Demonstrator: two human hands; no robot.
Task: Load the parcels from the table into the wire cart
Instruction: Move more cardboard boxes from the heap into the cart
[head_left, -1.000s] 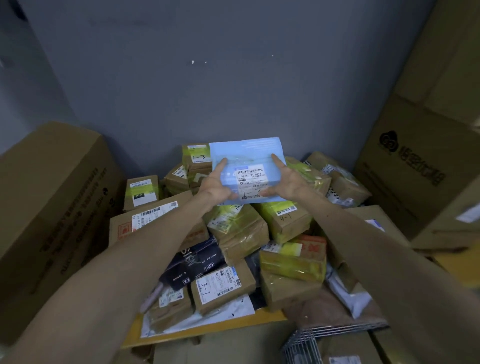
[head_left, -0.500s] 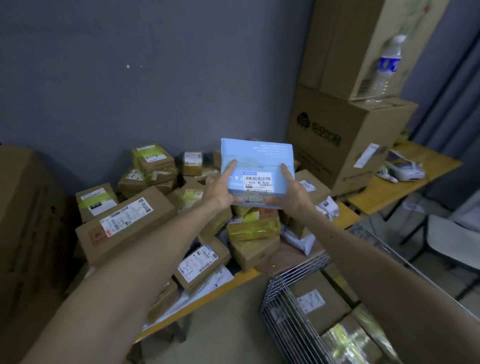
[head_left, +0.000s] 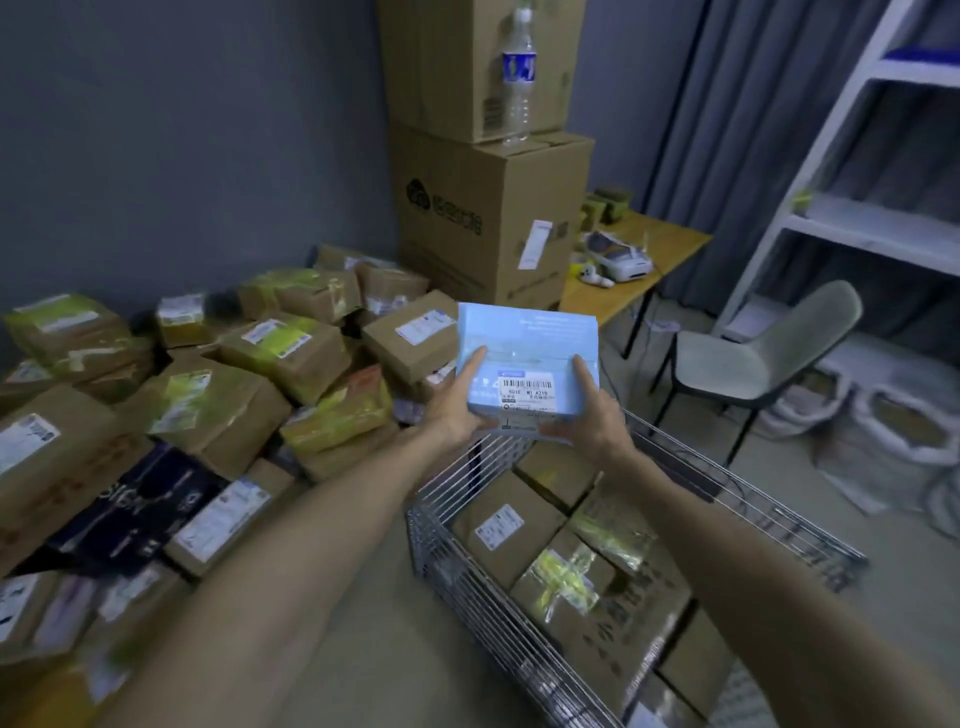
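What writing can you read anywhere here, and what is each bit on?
"M1": white barcode label on the light blue flat parcel; the rest of that row is blurred.
Black logo and characters on the large brown cardboard carton: blurred.
Labels on the other brown parcels: too small.
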